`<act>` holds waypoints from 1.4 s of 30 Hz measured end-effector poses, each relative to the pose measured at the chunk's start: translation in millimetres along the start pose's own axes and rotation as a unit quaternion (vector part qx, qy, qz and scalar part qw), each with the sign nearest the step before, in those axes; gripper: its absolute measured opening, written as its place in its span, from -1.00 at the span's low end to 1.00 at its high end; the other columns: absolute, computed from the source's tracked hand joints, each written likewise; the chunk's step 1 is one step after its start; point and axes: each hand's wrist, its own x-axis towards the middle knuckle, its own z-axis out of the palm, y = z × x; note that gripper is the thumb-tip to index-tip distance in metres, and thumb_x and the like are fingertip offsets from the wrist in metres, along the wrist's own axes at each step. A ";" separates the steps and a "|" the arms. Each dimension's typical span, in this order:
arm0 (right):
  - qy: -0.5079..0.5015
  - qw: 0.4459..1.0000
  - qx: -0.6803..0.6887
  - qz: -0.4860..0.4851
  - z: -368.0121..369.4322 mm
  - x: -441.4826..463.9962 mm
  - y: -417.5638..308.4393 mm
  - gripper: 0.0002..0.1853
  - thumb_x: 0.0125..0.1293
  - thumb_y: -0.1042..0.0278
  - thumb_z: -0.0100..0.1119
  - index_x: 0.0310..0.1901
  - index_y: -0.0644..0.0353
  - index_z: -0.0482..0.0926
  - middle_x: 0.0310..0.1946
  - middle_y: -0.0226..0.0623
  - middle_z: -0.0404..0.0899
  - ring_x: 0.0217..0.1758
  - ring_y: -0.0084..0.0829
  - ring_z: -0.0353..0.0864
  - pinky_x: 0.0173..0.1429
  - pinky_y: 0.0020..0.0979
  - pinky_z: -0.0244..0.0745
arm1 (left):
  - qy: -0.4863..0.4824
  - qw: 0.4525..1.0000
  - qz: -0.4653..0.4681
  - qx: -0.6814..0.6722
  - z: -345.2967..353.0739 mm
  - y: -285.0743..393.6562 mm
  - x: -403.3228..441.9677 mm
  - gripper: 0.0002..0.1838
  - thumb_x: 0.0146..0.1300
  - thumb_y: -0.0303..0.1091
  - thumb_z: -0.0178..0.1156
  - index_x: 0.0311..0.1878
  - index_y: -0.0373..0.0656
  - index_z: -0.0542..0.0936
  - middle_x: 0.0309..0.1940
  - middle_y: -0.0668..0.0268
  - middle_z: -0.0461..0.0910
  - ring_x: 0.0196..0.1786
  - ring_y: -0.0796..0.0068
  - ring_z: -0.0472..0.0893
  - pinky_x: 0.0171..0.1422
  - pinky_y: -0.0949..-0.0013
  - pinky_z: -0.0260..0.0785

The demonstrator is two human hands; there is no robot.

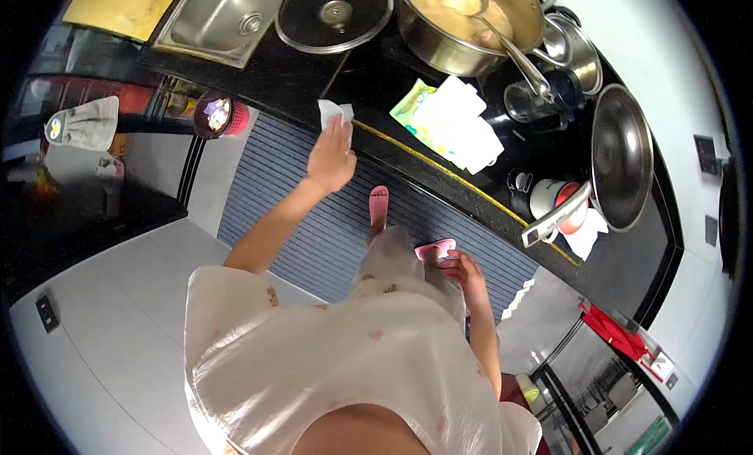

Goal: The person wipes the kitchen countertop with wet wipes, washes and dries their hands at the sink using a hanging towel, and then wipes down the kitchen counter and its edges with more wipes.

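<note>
My left hand (332,155) reaches to the front edge of the black counter (286,86), fingers stretched over a white paper towel (334,110). The towel is pressed against the edge, with parts of it showing past the fingertips and beside them. My right hand (464,271) hangs low in front of my body, over a pink slipper. Its fingers are slightly bent and apart, with nothing seen in them. On the counter between the two hands lies a pack of white paper towels (457,122) with a green and yellow patterned wrapper.
A large steel pot (456,59) holds pale broth and a ladle (514,55). Left of it are a black-rimmed lid (335,17) and a steel sink (223,20). A frying pan (622,157) leans at the right, near a white cup (547,198). A grey ribbed mat (274,196) covers the floor.
</note>
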 end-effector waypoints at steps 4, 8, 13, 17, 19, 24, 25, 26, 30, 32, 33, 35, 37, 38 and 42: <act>0.009 1.000 0.001 0.005 0.6 -4.7 1.3 -0.62 0.29 0.13 -0.24 -0.07 0.25 0.40 -0.31 -0.24 0.50 -0.27 -0.45 0.47 -0.11 -0.46 0.34 | -0.028 0.995 0.070 -0.060 14.6 69.5 -4.6 -0.36 -0.02 -0.27 -0.04 0.13 -0.48 0.16 0.18 -0.12 0.09 0.29 0.03 0.05 0.35 0.18 -0.14; -0.017 1.000 0.008 -0.007 -12.4 -8.7 9.0 -0.63 0.29 0.14 -0.24 -0.09 0.26 0.40 -0.31 -0.26 0.50 -0.28 -0.46 0.47 -0.11 -0.47 0.34 | -0.034 0.976 0.145 -0.161 23.6 175.7 -20.2 -0.41 -0.06 -0.30 -0.06 0.08 -0.45 0.28 0.16 -0.11 0.15 0.30 0.09 0.04 0.37 0.20 -0.19; -0.015 0.999 0.027 -0.013 -56.6 -28.3 15.1 -0.63 0.30 0.17 -0.26 -0.05 0.27 0.38 -0.31 -0.21 0.52 -0.27 -0.41 0.49 -0.07 -0.44 0.34 | -0.051 0.964 0.178 -0.194 44.2 275.4 -23.9 -0.42 0.05 -0.22 -0.14 0.13 -0.38 0.24 0.23 -0.03 0.05 0.33 0.19 -0.02 0.38 0.24 -0.24; 0.026 0.999 0.026 -0.034 -124.7 -50.0 40.5 -0.61 0.30 0.14 -0.27 -0.04 0.27 0.36 -0.31 -0.20 0.52 -0.27 -0.40 0.50 -0.08 -0.44 0.34 | 0.027 0.986 0.067 -0.152 33.9 253.9 -19.5 -0.43 -0.09 -0.47 -0.05 0.10 -0.40 0.25 0.13 -0.04 0.21 0.25 0.10 0.14 0.28 0.17 -0.02; 0.040 0.997 0.050 -0.034 -160.9 -59.8 52.5 -0.61 0.29 0.13 -0.25 -0.03 0.25 0.36 -0.30 -0.20 0.52 -0.27 -0.41 0.50 -0.08 -0.44 0.32 | 0.025 0.992 0.029 -0.121 41.4 234.4 -19.3 -0.43 0.01 -0.37 -0.09 0.14 -0.39 0.20 0.18 -0.05 0.15 0.27 0.04 0.09 0.29 0.15 -0.06; 0.081 0.994 0.059 -0.031 -230.2 -88.8 59.2 -0.60 0.28 0.13 -0.25 -0.02 0.24 0.37 -0.31 -0.23 0.53 -0.31 -0.41 0.51 -0.12 -0.45 0.32 | -0.051 0.996 0.054 -0.048 48.7 321.6 -16.2 -0.37 0.01 -0.31 -0.10 0.14 -0.51 0.14 0.20 -0.13 0.07 0.30 0.03 0.01 0.35 0.19 -0.17; 0.081 0.994 0.063 -0.038 -245.4 -89.4 65.6 -0.60 0.28 0.12 -0.26 -0.02 0.23 0.37 -0.33 -0.24 0.53 -0.30 -0.44 0.52 -0.13 -0.46 0.33 | -0.008 0.993 0.100 -0.055 57.1 345.7 -22.7 -0.36 -0.02 -0.31 -0.08 0.13 -0.53 0.15 0.19 -0.11 0.09 0.30 0.04 0.01 0.37 0.22 -0.19; 0.086 0.993 0.063 -0.052 -255.6 -92.3 66.1 -0.60 0.28 0.12 -0.26 -0.02 0.23 0.37 -0.33 -0.24 0.53 -0.30 -0.44 0.52 -0.13 -0.47 0.33 | -0.051 0.986 0.087 -0.132 44.5 377.4 -24.4 -0.35 -0.03 -0.30 -0.07 0.14 -0.50 0.15 0.20 -0.10 0.08 0.31 0.07 0.01 0.38 0.25 -0.21; 0.106 0.988 0.074 -0.082 -280.2 -109.0 67.0 -0.61 0.28 0.14 -0.25 -0.02 0.22 0.37 -0.32 -0.25 0.53 -0.30 -0.46 0.51 -0.13 -0.49 0.33 | -0.058 0.958 0.221 -0.175 90.5 470.4 -31.0 -0.38 0.01 -0.28 -0.05 0.15 -0.44 0.17 0.24 -0.06 0.02 0.32 0.11 0.00 0.37 0.21 -0.21; 0.114 0.985 0.096 -0.090 -287.5 -112.9 71.4 -0.62 0.29 0.14 -0.26 -0.03 0.22 0.38 -0.32 -0.24 0.53 -0.31 -0.46 0.51 -0.13 -0.49 0.33 | -0.042 0.941 0.274 -0.193 91.2 493.2 -32.2 -0.40 0.04 -0.26 -0.08 0.14 -0.42 0.19 0.25 -0.06 -0.01 0.33 0.12 -0.02 0.37 0.21 -0.21; 0.123 0.984 0.102 -0.075 -288.5 -115.9 71.1 -0.63 0.30 0.15 -0.27 -0.04 0.22 0.38 -0.32 -0.25 0.53 -0.31 -0.46 0.51 -0.13 -0.49 0.32 | -0.070 0.943 0.264 -0.193 88.3 494.2 -30.5 -0.41 0.04 -0.26 -0.10 0.14 -0.41 0.20 0.26 -0.04 -0.03 0.33 0.13 -0.04 0.36 0.22 -0.19; 0.133 0.982 0.117 -0.063 -288.3 -119.4 74.8 -0.63 0.30 0.15 -0.27 -0.04 0.21 0.38 -0.32 -0.27 0.53 -0.31 -0.47 0.50 -0.13 -0.49 0.32 | -0.091 0.951 0.251 -0.159 84.1 474.3 -27.7 -0.41 0.03 -0.28 -0.10 0.16 -0.38 0.19 0.26 0.02 0.00 0.34 0.17 -0.03 0.35 0.23 -0.14; 0.139 0.979 0.139 -0.060 -291.0 -121.7 84.2 -0.64 0.30 0.15 -0.27 -0.04 0.19 0.39 -0.32 -0.29 0.53 -0.31 -0.49 0.49 -0.12 -0.50 0.30 | -0.099 0.959 0.214 -0.158 64.1 441.2 -28.2 -0.39 0.03 -0.30 -0.09 0.19 -0.36 0.16 0.26 0.04 0.02 0.33 0.17 -0.01 0.34 0.22 -0.12; 0.146 0.977 0.145 -0.054 -292.3 -121.7 86.7 -0.64 0.30 0.15 -0.27 -0.05 0.19 0.40 -0.32 -0.29 0.53 -0.31 -0.49 0.49 -0.12 -0.50 0.30 | -0.081 0.962 0.186 -0.183 58.3 425.3 -28.6 -0.38 0.02 -0.31 -0.09 0.19 -0.35 0.15 0.25 0.04 0.03 0.33 0.16 0.01 0.33 0.21 -0.11; 0.160 0.970 0.173 -0.055 -292.2 -123.5 83.1 -0.64 0.29 0.16 -0.24 -0.06 0.24 0.39 -0.34 -0.26 0.53 -0.28 -0.45 0.50 -0.12 -0.50 0.33 | -0.071 0.954 0.245 -0.157 64.9 411.3 -21.6 -0.35 -0.02 -0.33 -0.05 0.20 -0.36 0.13 0.24 0.01 0.05 0.32 0.11 0.02 0.34 0.16 -0.14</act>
